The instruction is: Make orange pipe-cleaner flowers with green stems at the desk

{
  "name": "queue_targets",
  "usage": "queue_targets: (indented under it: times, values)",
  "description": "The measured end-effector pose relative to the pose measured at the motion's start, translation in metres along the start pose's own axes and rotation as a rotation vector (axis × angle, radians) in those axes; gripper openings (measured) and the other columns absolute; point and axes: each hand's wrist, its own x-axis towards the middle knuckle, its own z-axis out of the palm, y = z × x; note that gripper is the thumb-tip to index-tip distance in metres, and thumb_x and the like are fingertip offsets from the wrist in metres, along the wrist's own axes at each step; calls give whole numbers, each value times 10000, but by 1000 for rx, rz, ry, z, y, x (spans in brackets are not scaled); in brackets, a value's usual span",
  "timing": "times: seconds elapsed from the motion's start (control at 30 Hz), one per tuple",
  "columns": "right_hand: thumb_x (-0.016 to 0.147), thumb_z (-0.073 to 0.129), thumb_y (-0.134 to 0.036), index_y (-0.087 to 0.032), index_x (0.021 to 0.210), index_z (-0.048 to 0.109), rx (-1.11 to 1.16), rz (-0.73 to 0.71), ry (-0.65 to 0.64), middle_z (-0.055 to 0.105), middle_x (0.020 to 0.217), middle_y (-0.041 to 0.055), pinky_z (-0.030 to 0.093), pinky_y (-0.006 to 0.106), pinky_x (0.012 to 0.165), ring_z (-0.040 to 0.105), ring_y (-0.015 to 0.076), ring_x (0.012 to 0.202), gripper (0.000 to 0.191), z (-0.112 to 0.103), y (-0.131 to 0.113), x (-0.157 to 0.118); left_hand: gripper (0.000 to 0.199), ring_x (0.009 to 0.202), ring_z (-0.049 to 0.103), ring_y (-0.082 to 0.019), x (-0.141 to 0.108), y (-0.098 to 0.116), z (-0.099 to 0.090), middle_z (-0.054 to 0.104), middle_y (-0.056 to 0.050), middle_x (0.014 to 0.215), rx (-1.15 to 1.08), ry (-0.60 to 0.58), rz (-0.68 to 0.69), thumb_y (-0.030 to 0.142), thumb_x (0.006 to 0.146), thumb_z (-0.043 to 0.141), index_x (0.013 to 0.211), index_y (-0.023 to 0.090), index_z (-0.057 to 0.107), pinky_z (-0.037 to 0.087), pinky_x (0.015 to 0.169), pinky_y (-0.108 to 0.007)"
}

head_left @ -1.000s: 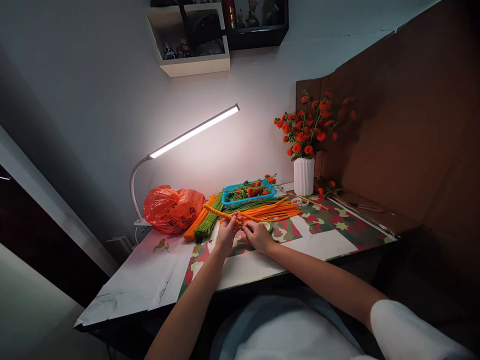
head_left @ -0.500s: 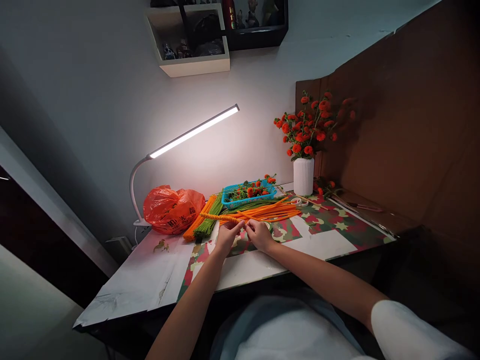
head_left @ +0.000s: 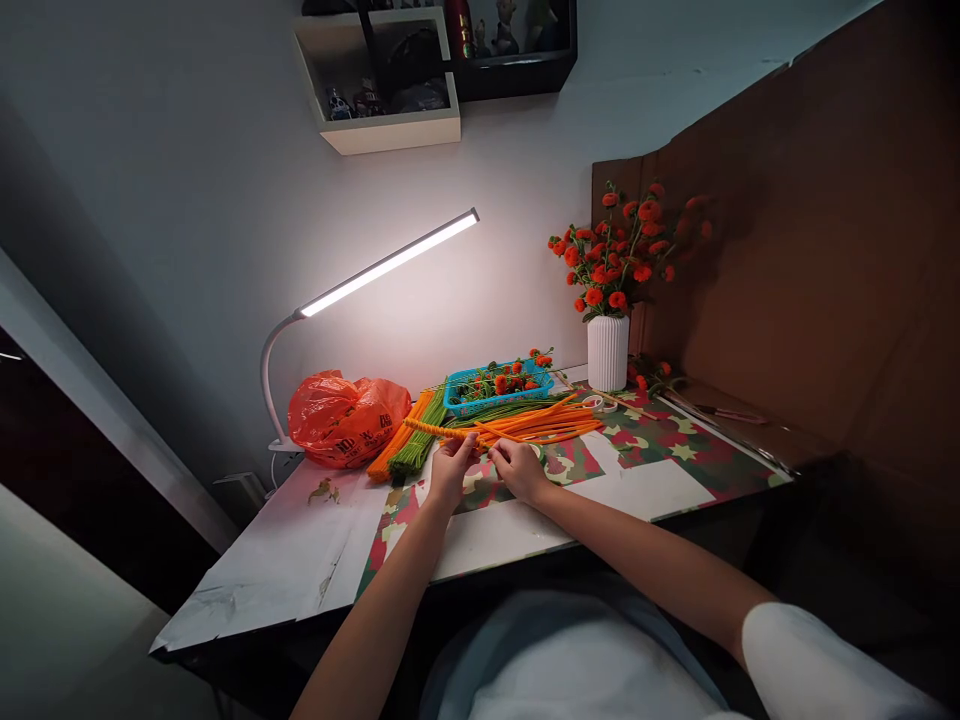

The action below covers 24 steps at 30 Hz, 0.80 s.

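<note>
My left hand (head_left: 450, 470) is closed in a pinch round an orange coiled pipe cleaner (head_left: 431, 430), whose ridged length sticks out to the left above the table. Just to the right, my right hand (head_left: 521, 471) has thumb and forefinger pressed together near the coil's right end. What lies between those fingertips is too small to make out. Behind both hands lie loose orange pipe cleaners (head_left: 555, 420). Bundles of orange pipe cleaners (head_left: 390, 462) and green pipe cleaners (head_left: 414, 452) rest to the left.
A blue basket (head_left: 461, 408) holds small orange flowers. At the back right stands a white ribbed vase (head_left: 607, 355) of orange flowers, with a roll of tape (head_left: 596, 403) nearby. An orange plastic bag (head_left: 345, 420) sits by the lit lamp (head_left: 390, 265). Brown cardboard (head_left: 810, 250) walls the right.
My hands have drawn slightly apart, leaving a small gap between the fingertips. My left fingers have risen a little, and the coil has shifted slightly to the right.
</note>
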Motion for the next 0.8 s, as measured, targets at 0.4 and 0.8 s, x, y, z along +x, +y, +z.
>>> queue_targets:
  times: [0.4, 0.8]
  values:
    - [841, 481, -207, -195, 620, 502, 84, -38, -8, 502, 497, -31, 310, 226, 514, 456, 117, 491, 222, 3, 6, 1, 397, 580, 585, -116, -1, -6, 0, 643, -26, 639, 63, -93, -19, 429, 517, 839, 705, 109, 699, 477, 588, -239]
    - [849, 486, -217, -183, 672, 556, 9, -20, -27, 507, 505, -31, 289, 229, 522, 460, 117, 500, 193, 1, 2, 0, 368, 438, 503, -50, 3, 4, 1, 636, 6, 657, -228, 71, 1, 398, 652, 769, 822, 119, 600, 421, 465, -188]
